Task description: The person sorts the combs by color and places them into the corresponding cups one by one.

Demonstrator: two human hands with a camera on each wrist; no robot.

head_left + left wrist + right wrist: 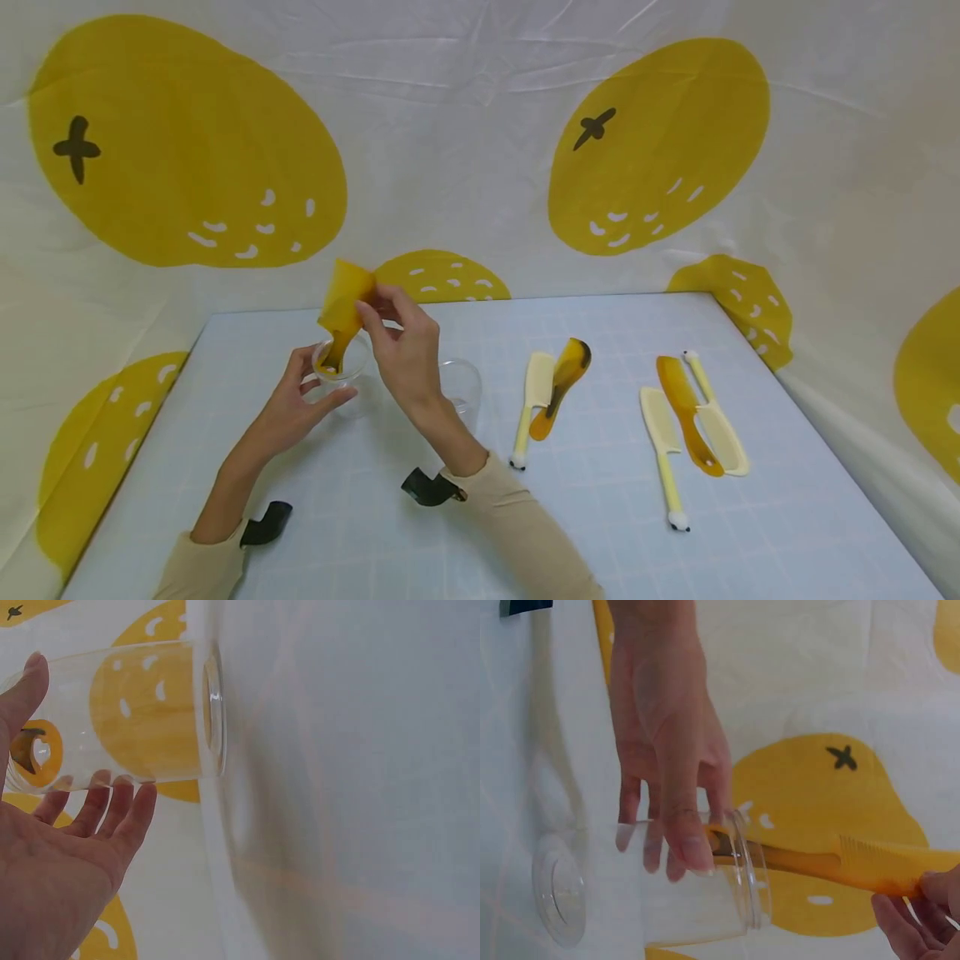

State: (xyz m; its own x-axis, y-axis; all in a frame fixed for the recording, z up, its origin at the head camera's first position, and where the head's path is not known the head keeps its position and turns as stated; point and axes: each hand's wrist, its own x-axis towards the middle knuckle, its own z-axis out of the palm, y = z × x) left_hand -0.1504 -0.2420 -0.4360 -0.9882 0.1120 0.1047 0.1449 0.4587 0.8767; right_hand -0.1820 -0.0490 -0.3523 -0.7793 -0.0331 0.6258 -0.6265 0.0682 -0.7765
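My left hand point(292, 410) holds a clear plastic cup point(150, 712), thumb on one side and fingers on the other. The cup is upright over the left part of the table; I cannot tell whether its base touches. My right hand point(408, 350) pinches an amber comb point(348, 292) by its wide toothed end, above the cup. The comb's narrow handle point(791, 860) points down through the cup's rim, its holed tip inside. In the left wrist view, that tip point(51, 757) shows through the cup wall.
A second clear cup point(468, 379) stands behind my right forearm. Right of it lie a cream comb point(538, 379) and a dark-streaked amber comb point(572, 371). Farther right are another amber comb point(678, 400) and two cream combs. A fruit-print curtain point(450, 150) borders the table.
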